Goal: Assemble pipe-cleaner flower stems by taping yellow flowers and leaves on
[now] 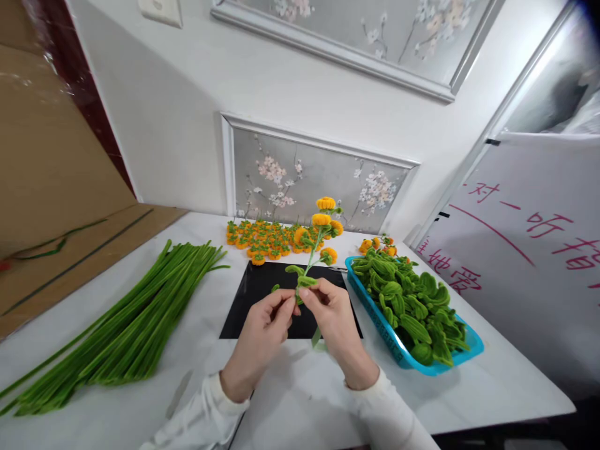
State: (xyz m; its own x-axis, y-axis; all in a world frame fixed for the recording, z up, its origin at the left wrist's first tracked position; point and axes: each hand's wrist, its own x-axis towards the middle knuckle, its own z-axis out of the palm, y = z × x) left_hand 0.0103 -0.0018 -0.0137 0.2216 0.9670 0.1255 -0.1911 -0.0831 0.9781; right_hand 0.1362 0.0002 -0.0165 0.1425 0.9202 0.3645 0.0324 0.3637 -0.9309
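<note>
Both hands meet at the lower stem of a fuzzy artificial flower spray (313,253), which stands upright above a black mat (253,300). Orange-yellow blooms top the spray, and small green leaves (307,282) sit low on its stem. The fingers of my left hand (265,325) are pinched at the stem's bottom end. My right hand (332,312) pinches the stem and a leaf base from the other side. Below the right palm hangs a strip of pale green tape (317,339). The fingertips hide the exact joint between leaf and stem.
A blue basket (391,340) piled with green fuzzy leaves (407,300) stands on the right. Long green fuzzy stems (135,325) lie in a bundle at left. Behind the mat are rows of orange flower heads (262,237); more orange flowers (377,245) sit behind the basket.
</note>
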